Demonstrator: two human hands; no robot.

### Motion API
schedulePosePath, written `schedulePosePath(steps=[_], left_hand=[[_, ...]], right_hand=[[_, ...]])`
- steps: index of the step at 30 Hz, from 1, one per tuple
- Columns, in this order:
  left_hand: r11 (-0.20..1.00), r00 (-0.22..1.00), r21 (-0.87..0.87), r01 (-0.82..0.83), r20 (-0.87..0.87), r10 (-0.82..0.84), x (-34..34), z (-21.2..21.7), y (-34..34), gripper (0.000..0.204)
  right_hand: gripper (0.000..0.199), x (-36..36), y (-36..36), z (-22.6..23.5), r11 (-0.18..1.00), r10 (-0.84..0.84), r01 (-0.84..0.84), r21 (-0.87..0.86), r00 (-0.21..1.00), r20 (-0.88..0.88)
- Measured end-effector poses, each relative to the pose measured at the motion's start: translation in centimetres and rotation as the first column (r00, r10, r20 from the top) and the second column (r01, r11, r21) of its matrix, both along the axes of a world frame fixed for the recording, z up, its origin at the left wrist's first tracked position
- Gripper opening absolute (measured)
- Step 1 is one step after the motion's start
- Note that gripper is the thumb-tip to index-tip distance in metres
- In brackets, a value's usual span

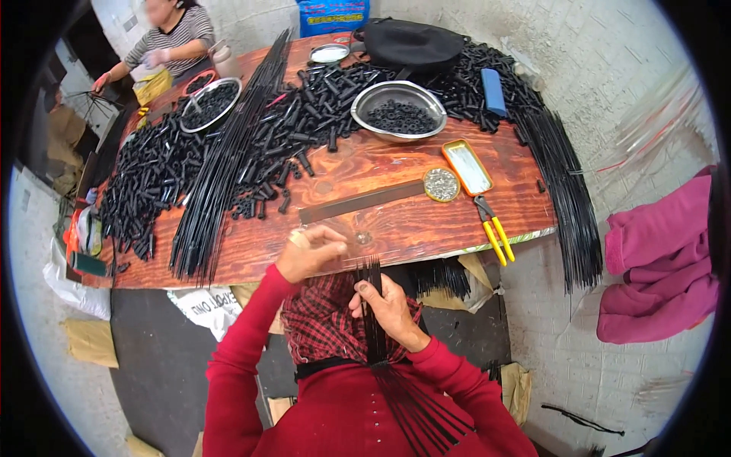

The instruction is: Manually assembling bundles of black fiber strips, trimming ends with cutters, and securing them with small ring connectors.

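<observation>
In front of my lap, my right hand [390,308] is closed around a bundle of thin black rods [375,343]. Their upper tips stand close together near the table edge, while the lower ends fan out across my red top. My left hand [311,253], with a pale band on one finger, hovers at the front edge of the wooden table [411,217]. Its fingers are bent together in a pinch; what they hold, if anything, is too small to make out. Beyond it lies a flat dark metal bar [362,202], next to a round tin of small metal pieces [442,185].
Yellow-handled pliers [495,234] and a yellow rectangular tin [467,169] lie at the right. Black tubular parts [148,175] heap around a metal bowl [358,118]. Long rod bundles [232,152] cross the table and hang off its right end [563,202]. Another person [179,38] sits far left.
</observation>
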State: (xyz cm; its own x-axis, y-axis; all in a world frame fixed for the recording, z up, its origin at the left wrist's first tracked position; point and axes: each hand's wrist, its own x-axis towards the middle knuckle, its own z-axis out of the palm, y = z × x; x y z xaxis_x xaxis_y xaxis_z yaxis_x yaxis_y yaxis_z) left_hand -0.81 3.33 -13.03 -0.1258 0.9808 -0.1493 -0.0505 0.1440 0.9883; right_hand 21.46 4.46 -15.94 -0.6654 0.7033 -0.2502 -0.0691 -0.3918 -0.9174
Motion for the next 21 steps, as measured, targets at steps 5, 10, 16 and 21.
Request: schedulePosePath(steps=[5, 10, 16, 21], left_hand=[[0.988, 0.977, 0.099, -0.119, -0.164, 0.134, -4.5, 0.1, 5.0, 0.013], [0.929, 0.724, 0.299, -0.220, -0.588, 0.360, -8.2, 0.8, 11.3, 0.013], [0.849, 0.550, 0.498, -0.175, -0.666, 0.504, -8.2, 0.3, 17.6, 0.013], [0.860, 0.693, 0.500, -0.102, -0.584, 0.422, -4.6, 2.9, 22.6, 0.016]], right_hand=[[0.023, 0.5, 0.6, -0.1, 0.999, -0.026, 0.026, -0.030, 1.000, -0.017], [0.028, 0.9, 1.0, -0.5, 0.998, -0.040, 0.040, -0.046, 0.999, 0.001], [0.027, 1.2, 1.5, -0.5, 0.997, -0.058, 0.058, -0.053, 0.998, 0.005], [0.023, 1.3, 1.5, -1.0, 0.993, -0.078, 0.075, -0.090, 0.997, -0.028]])
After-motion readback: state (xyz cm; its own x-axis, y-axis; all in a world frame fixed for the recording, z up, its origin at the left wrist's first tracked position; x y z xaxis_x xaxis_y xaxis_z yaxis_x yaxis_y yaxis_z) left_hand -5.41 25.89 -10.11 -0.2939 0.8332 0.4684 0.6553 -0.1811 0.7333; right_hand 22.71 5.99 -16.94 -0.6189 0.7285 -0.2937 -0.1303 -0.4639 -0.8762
